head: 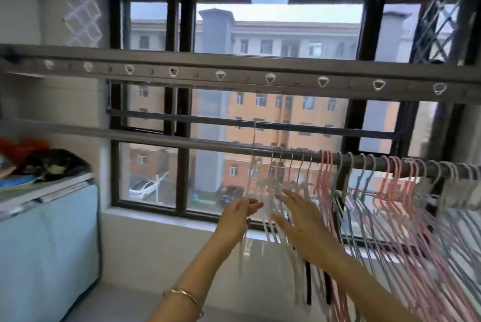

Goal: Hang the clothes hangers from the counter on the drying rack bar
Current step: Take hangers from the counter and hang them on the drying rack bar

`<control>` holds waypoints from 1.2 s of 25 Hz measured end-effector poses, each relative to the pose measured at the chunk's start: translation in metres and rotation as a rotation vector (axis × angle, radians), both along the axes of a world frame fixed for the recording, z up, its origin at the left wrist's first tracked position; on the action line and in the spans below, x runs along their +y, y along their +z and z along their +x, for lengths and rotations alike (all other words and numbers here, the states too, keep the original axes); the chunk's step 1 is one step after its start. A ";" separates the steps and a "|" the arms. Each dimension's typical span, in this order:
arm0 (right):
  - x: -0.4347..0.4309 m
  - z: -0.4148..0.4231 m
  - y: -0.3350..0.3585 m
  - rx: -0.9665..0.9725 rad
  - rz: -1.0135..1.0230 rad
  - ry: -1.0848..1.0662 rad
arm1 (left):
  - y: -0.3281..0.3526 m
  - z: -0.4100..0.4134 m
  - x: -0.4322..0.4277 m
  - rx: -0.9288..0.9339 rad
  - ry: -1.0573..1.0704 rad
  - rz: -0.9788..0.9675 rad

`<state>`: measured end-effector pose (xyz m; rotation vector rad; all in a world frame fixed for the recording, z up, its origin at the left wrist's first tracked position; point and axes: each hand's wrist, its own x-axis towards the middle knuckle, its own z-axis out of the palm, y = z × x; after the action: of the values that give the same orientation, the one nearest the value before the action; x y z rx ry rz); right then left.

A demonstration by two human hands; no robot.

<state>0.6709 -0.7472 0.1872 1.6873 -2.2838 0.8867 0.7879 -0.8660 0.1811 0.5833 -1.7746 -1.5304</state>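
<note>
A grey drying rack bar [161,136] runs from left to right across the window. Several white hangers [273,186] hang from it at centre, with pink hangers [326,181] and grey ones [364,191] packed further right. My left hand [238,213] reaches up at the leftmost white hanger, whose hook stands above the bar; its fingers are blurred, so its hold is unclear. My right hand [299,213] lies flat with straight fingers against the white bunch.
An upper rack beam [234,71] with a row of hook holes crosses overhead. At the left stands a counter [46,191] with a blue front, carrying dark and red items. The dark-framed window [182,165] is just behind the bar.
</note>
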 end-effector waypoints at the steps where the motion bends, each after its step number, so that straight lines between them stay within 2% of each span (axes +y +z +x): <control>1: 0.002 0.002 0.000 -0.028 -0.010 -0.017 | -0.002 -0.002 0.001 -0.010 -0.007 -0.019; 5: 0.007 0.008 -0.001 -0.060 0.022 -0.069 | -0.008 -0.001 0.005 -0.052 -0.012 -0.079; 12: 0.021 0.013 -0.007 -0.095 -0.012 -0.097 | -0.022 0.001 0.001 -0.273 -0.051 -0.159; 16: 0.039 0.007 -0.006 -0.125 -0.054 -0.108 | -0.011 0.009 0.007 -0.451 0.113 -0.384; 21: 0.087 -0.022 -0.002 -0.083 -0.150 -0.107 | 0.026 0.001 0.067 -0.204 0.183 -0.650; 26: 0.192 -0.087 0.001 -0.036 -0.231 -0.241 | 0.038 -0.073 0.168 -0.173 0.106 -0.815; 30: 0.316 -0.161 -0.005 -0.053 -0.251 -0.349 | 0.030 -0.165 0.268 -0.148 -0.011 -0.820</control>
<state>0.5103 -0.4308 0.1821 1.1322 -2.2861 1.0875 0.6230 -0.5976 0.2109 0.2670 -2.2938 -0.6535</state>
